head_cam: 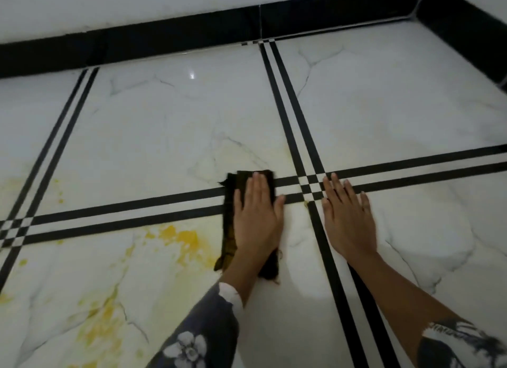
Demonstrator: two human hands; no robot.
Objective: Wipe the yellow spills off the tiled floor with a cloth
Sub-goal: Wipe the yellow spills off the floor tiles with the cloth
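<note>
A dark folded cloth [230, 225] lies flat on the white marble floor [164, 126], across the black double stripe. My left hand [258, 216] presses down on it with fingers straight and together. My right hand [348, 216] rests palm down on the bare tile to the right, fingers spread, holding nothing. Bright yellow spill patches [183, 238] sit just left of the cloth. More yellow smears [101, 323] spread over the near left tile, and small yellow drops [59, 197] dot the far left tile. A tiny yellow speck [306, 202] lies between my hands.
Black double stripes [296, 137] cross the floor and meet between my hands. A black skirting [164, 35] runs along the white wall at the back and turns a corner at the upper right.
</note>
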